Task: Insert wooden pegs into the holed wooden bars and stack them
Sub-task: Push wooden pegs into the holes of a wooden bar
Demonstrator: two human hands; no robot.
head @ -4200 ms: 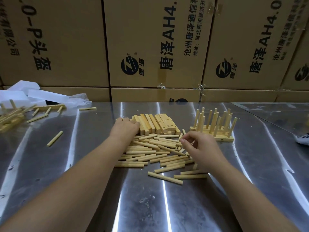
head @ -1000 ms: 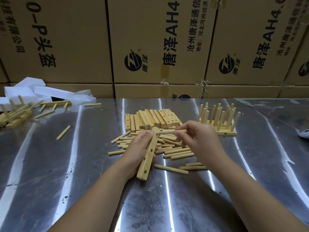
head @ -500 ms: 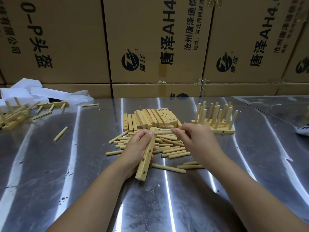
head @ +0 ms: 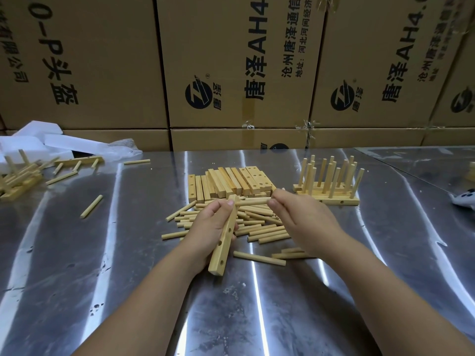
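Observation:
My left hand (head: pixel 209 232) grips a holed wooden bar (head: pixel 224 238) that slants from near me up toward the pile. My right hand (head: pixel 298 219) pinches a wooden peg (head: pixel 253 201) held level, its left end meeting the top end of that bar. Beneath both hands lies a heap of loose pegs (head: pixel 259 227). Behind it sits a row of holed bars (head: pixel 231 183) lying side by side. To the right stands a stack of bars with upright pegs (head: pixel 327 183).
The table (head: pixel 128 278) is shiny metal. Stray pegs (head: pixel 91 206) lie left of the pile, and another pegged assembly (head: pixel 18 176) sits at the far left by white foam blocks (head: pixel 33 142). Cardboard boxes (head: pixel 231 60) wall off the back edge.
My left hand picked a holed bar out of the row and lifted it. My right hand took a peg from the heap and brought its end to the bar's top.

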